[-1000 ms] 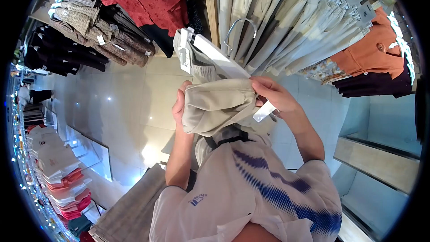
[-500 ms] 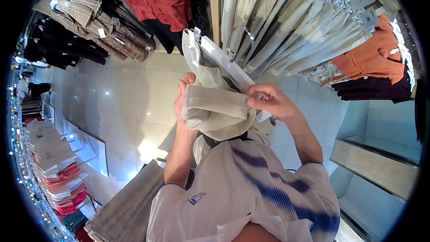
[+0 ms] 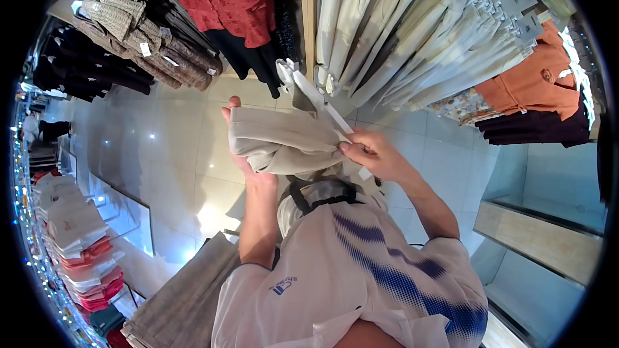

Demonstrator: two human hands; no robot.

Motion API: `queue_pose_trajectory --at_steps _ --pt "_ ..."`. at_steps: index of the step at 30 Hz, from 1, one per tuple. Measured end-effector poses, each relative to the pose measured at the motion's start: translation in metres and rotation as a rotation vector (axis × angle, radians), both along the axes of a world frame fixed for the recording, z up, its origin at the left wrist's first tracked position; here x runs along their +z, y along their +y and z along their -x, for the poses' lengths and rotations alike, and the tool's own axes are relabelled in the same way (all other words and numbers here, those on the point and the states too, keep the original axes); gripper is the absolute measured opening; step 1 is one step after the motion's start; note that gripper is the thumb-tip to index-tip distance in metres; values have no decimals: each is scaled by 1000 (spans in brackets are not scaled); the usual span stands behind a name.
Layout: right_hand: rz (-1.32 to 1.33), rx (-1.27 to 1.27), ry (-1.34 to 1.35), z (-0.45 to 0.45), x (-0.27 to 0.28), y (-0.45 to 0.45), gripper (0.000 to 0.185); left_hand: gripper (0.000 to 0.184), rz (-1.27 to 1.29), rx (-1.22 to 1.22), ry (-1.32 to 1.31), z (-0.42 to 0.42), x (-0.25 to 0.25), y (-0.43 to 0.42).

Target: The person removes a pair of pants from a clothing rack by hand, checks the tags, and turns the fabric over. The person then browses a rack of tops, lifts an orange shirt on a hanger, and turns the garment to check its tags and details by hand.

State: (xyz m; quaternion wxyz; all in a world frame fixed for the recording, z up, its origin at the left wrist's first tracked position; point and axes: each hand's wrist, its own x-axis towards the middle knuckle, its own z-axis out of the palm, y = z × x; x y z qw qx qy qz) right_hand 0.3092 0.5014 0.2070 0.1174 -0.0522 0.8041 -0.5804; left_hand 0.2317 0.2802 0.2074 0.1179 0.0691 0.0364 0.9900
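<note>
Beige trousers [image 3: 284, 138], folded over, hang in front of my chest from a white clip hanger [image 3: 322, 103]. My left hand [image 3: 258, 174] supports the left end of the folded cloth. Its fingertips show past the upper left edge, and the rest of the fingers are behind the fabric. At the right end, my right hand [image 3: 374, 154] pinches the cloth between thumb and fingers, close to the hanger's lower end. The hanger slants from upper left to lower right, with a clip at its upper end.
Pale trousers [image 3: 412, 38] hang in a dense row ahead on the right. A red patterned shirt [image 3: 219, 0] hangs ahead on the left. Grey-beige folded cloth [image 3: 187, 290] lies at my lower left. A glass-sided shelf unit [image 3: 541, 238] stands at right. Shiny tiles [image 3: 174, 154] cover the floor.
The trousers and both hands have shifted left and slightly toward me. The hanger has turned, with its hook swinging toward the upper end. More of the black strap at my waist shows.
</note>
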Motion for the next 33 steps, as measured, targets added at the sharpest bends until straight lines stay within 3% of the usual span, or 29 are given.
queue_pose_trajectory --at_steps 2,5,8,13,15,16,18,19,21,22,24,26,27,29,31,32,33 --pt "282 9 -318 -2 -2 7 25 25 -22 -20 -29 2 -3 -3" --pt "465 -44 -296 0 17 3 23 25 -12 -19 -127 2 -16 -6" --pt "397 -61 -395 2 24 11 21 25 17 -27 -208 2 -37 -10" --pt "426 -55 -300 3 22 15 20 19 110 -1 -294 -6 -34 -13" --pt "379 -56 -288 4 21 17 21 9 420 57 -43 -4 -32 -23" --pt "320 -87 -210 4 16 18 21 9 418 57 -40 -5 -30 -30" --pt "258 -122 -125 5 21 21 20 13 1139 373 176 -9 -23 -46" --pt "184 -110 -80 5 33 23 19 13 1132 377 181 -11 -13 -52" --pt "99 -89 -20 8 43 31 18 16 1824 708 296 -11 10 -62" --pt "72 -82 47 7 43 38 17 16 1813 725 297 -7 8 -69" --pt "36 -72 130 4 51 51 17 17 2194 921 556 4 -6 -84" --pt "43 -27 205 -2 71 60 17 15 2340 749 543 9 -36 -101" --pt "85 -39 96 -6 89 61 17 15 2429 661 540 13 -59 -111" --pt "25 -18 117 -11 119 67 17 19 2746 453 392 19 -113 -134" --pt "-51 -14 95 -17 134 72 19 18 2770 548 371 23 -167 -156" --pt "-46 -40 129 -18 140 75 19 18 2758 480 319 23 -194 -171" --pt "-49 -28 122 -18 144 79 19 26 2862 152 187 28 -230 -192"
